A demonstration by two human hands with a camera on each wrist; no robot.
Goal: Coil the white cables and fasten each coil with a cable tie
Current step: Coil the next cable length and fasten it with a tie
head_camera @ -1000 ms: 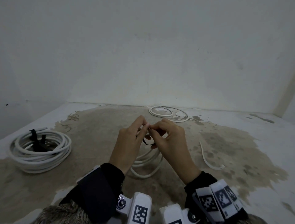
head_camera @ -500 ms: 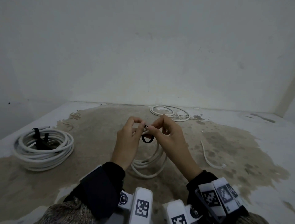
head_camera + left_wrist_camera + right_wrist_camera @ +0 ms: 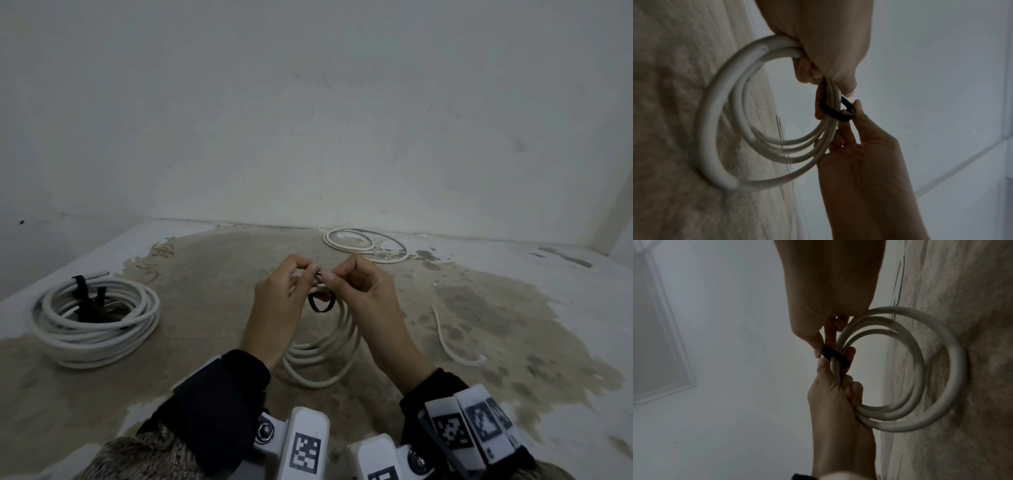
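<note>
A small white cable coil [image 3: 322,363] hangs between both hands, held upright above the stained floor. A black cable tie [image 3: 321,305] loops loosely round its top strands. My left hand [image 3: 308,272] curls its lower fingers round the coil [image 3: 941,369] and touches the tie [image 3: 835,357] with thumb and forefinger. My right hand [image 3: 330,277] pinches the tie [image 3: 835,113] at its closing point, its other fingers lying against the strands [image 3: 715,129]. The fingertips of the two hands nearly meet over the tie.
A larger white coil [image 3: 96,322] bound with black ties [image 3: 85,301] lies on the floor at the left. A thin loose coil [image 3: 363,245] lies by the back wall. A short curved cable piece [image 3: 448,339] lies to the right.
Both hands have lifted the coil slightly and drawn their fingertips together. The black tie loop now hangs in plain view below them.
</note>
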